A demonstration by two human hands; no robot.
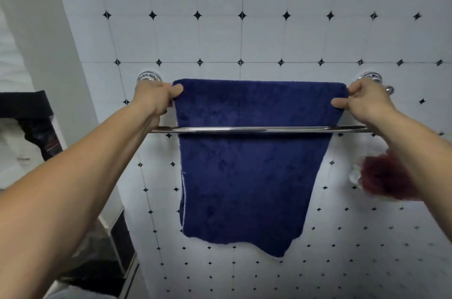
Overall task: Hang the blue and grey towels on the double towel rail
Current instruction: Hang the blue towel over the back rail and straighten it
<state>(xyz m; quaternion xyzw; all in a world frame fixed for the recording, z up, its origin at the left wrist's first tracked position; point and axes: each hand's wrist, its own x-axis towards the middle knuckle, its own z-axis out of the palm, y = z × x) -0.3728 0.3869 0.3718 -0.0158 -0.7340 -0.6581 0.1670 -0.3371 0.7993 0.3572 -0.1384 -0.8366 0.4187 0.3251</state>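
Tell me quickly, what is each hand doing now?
Left hand: closed, pinching the left top edge of the blue towel.
Right hand: closed, pinching the right top edge of the same towel.

The back bar of the double towel rail (259,130) is hidden under the blue towel (244,164) draped over it. The left hand (156,98) covers the rail's left bracket, and the right hand (364,100) covers most of the right one. A dark red object (384,178) behind the right forearm is too blurred to identify. Both arms are cut off by the picture's edges.
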